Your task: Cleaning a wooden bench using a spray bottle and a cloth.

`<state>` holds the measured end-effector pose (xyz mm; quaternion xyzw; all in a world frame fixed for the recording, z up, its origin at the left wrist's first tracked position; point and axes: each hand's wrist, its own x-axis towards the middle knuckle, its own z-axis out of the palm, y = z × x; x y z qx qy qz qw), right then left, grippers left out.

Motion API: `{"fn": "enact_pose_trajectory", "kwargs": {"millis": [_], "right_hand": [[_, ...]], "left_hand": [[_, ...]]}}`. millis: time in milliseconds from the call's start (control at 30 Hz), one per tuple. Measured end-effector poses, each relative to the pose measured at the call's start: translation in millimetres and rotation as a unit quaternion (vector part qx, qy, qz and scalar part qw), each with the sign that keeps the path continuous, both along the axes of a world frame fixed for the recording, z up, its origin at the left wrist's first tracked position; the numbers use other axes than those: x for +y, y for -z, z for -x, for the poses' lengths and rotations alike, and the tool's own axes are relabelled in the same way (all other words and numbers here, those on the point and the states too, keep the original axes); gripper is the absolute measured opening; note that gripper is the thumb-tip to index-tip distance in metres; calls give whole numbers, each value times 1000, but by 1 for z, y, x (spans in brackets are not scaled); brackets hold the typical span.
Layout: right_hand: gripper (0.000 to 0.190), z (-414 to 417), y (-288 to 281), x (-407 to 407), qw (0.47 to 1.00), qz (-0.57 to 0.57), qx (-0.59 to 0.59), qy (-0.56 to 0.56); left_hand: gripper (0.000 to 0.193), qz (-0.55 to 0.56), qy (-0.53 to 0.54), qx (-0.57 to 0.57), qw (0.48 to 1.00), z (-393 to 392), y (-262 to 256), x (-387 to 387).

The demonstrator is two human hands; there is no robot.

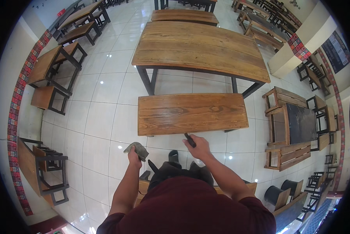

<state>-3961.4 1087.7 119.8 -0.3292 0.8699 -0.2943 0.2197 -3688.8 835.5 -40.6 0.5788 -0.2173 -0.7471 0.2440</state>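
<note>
My left hand [134, 158] grips a crumpled greyish cloth [138, 149], held out over the tiled floor. In my right hand [200, 147] is a dark handle-like object [190, 140], its upper end near the front edge of a wooden bench [192, 114]. What that object belongs to is hard to tell; something pale and translucent [199, 162] shows just below the hand. The bench's brown top looks glossy in places. Beyond it stands a large wooden table [201, 46] with dark legs.
Behind me, a second wooden bench [252, 188] shows at both sides of my body. Wooden tables and stools line the left wall. At the right are a dark-topped table [301, 124], slatted benches [295, 158] and a square pillar [289, 58].
</note>
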Motion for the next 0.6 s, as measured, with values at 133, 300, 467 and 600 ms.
{"fn": "enact_pose_trajectory", "kwargs": {"millis": [133,300,467,600], "right_hand": [[43,8,5,10,995,76,-61,20],[43,36,4,41,983,-106,14,151],[45,61,8,74,979,-100,12,179],[46,77,15,88,958,-118,37,259]], "left_hand": [[43,0,-8,4,1000,-2,7,-10],[41,-7,2,-1,1000,9,14,-25],[38,-12,27,-16,999,31,10,-35],[38,7,59,10,998,52,1,-42]]}}
